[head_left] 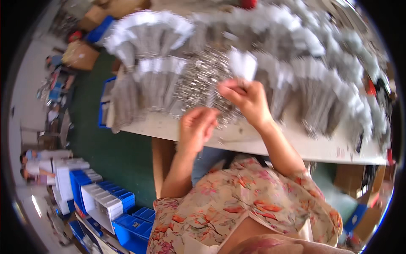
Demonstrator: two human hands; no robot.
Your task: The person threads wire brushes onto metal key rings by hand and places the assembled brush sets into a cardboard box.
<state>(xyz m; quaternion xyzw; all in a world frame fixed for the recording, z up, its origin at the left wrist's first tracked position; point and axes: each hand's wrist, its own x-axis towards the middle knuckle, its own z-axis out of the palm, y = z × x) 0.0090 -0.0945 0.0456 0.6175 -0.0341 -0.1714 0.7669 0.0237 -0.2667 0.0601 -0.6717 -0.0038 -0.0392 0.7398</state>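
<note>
Pale worktable point(270, 146) carries fanned rows of white-tagged metal pieces point(156, 80) around a loose silver heap point(203, 78). Right hand point(247, 99) pinches a white paper tag point(242, 64) above the heap. Left hand point(196, 127), near edge, loosely curled; contents indiscernible.

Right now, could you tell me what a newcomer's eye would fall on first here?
Fanned rows of grey bundles with white tags crowd the workbench. At its centre lies a glinting heap of small metal pieces, where the right hand lifts a white tag. Blue bins stand on the floor, lower left.
</note>
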